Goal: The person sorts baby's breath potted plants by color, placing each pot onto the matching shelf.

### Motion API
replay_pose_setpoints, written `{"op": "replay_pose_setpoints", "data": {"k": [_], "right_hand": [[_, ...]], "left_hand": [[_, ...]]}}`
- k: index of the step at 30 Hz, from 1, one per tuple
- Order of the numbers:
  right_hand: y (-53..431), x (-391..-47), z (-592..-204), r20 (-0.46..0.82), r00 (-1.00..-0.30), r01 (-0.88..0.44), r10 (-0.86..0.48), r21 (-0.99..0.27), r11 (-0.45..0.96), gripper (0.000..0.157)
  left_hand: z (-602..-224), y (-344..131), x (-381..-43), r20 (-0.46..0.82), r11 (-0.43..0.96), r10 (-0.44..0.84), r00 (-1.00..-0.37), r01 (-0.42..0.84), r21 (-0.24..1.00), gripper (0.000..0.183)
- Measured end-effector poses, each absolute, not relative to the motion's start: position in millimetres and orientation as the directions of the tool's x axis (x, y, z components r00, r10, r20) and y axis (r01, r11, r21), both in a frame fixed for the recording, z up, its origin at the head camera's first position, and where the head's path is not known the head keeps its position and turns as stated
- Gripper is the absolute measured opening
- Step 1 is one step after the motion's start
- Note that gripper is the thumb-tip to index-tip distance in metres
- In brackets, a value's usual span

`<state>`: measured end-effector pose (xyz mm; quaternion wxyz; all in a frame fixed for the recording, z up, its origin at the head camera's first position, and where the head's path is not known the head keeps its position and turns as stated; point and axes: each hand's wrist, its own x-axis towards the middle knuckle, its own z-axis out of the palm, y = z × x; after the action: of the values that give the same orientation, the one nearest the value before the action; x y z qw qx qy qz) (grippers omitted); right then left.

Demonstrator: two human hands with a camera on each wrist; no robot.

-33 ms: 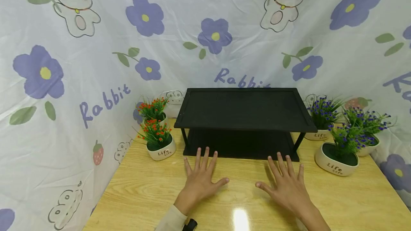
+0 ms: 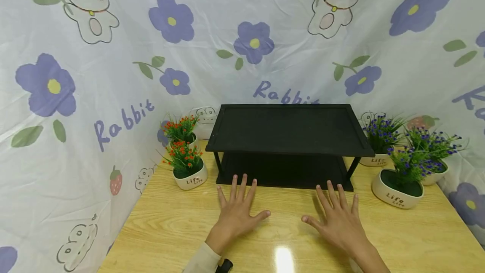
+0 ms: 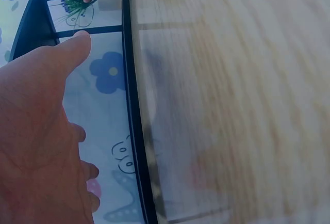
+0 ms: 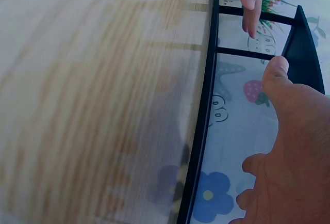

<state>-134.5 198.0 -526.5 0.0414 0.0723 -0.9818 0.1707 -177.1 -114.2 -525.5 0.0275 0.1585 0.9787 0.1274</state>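
A black two-tier shelf [image 2: 286, 129] stands at the back of the wooden table [image 2: 170, 226], its upper board raised on posts and its lower board [image 2: 282, 172] close to the tabletop. Nothing lies on the upper board. The moment reads as one of readiness, with no handling begun: both hands wait before the shelf. The next move, in my judgement, calls for picking an object and bending the fingers round it, since flat fingers have no grip.

Seen from the shelf, the left hand [image 2: 235, 216] is at seven o'clock and the right hand [image 2: 341, 222] at five. Each has its fingers straight and fanned wide, thumb spread inward, holding nothing. From the left fingertips [image 2: 244, 176] the shelf lies at one o'clock; from the right ones, at eleven. The fingertips overlap or nearly meet the lower board's front edge in the head view; whether they touch it I cannot tell.

Farther out, two pots with orange flowers [image 2: 189, 178] sit between eight and nine o'clock from the shelf, and three pots with purple flowers [image 2: 395, 195] around three to four. A printed curtain [image 2: 212, 62] hangs at twelve.
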Motion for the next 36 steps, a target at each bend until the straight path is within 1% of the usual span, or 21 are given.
{"op": "replay_pose_setpoints", "data": {"k": [9, 13, 15, 18, 21, 23, 25, 29, 33, 36], "right_hand": [[196, -134, -527, 0.107, -0.986, -0.155, -0.126, -0.329, 0.932, 0.104], [196, -134, -528, 0.101, -0.987, -0.151, -0.124, -0.331, 0.931, 0.104], [198, -135, -529, 0.095, -0.988, -0.149, -0.124, -0.33, 0.932, 0.104], [202, -134, -527, 0.092, -0.989, -0.143, -0.118, -0.351, 0.925, 0.105], [208, -134, -522, 0.091, -0.99, -0.135, -0.109, -0.373, 0.918, 0.107], [213, -132, -518, 0.115, -0.988, -0.135, -0.098, -0.375, 0.917, 0.105], [219, -131, -515, 0.166, -0.983, -0.139, -0.081, -0.376, 0.916, 0.099], [235, -129, -510, 0.275, -0.961, -0.137, -0.018, -0.419, 0.898, 0.076], [256, -127, -505, 0.297, -0.953, -0.088, 0.061, -0.461, 0.883, 0.058], [275, -122, -503, 0.305, -0.945, -0.038, 0.119, -0.463, 0.886, 0.049]], "left_hand": [[-528, -117, -176, -0.004, 0.91, 0.325, -0.946, 0.312, 0.273, 0.101], [-529, -119, -177, 0.002, 0.913, 0.323, -0.947, 0.312, 0.262, 0.102], [-528, -119, -178, 0.027, 0.91, 0.324, -0.946, 0.319, 0.266, 0.1], [-528, -121, -180, 0.091, 0.897, 0.317, -0.944, 0.33, 0.295, 0.092], [-525, -124, -183, 0.195, 0.877, 0.287, -0.938, 0.339, 0.341, 0.078], [-522, -126, -184, 0.264, 0.867, 0.252, -0.931, 0.338, 0.366, 0.066], [-517, -129, -186, 0.319, 0.854, 0.215, -0.923, 0.336, 0.397, 0.054], [-511, -137, -195, 0.41, 0.834, 0.143, -0.901, 0.333, 0.44, 0.033], [-507, -148, -208, 0.493, 0.809, 0.076, -0.867, 0.343, 0.478, 0.016], [-506, -158, -217, 0.531, 0.782, 0.033, -0.846, 0.353, 0.513, 0.011]]}}
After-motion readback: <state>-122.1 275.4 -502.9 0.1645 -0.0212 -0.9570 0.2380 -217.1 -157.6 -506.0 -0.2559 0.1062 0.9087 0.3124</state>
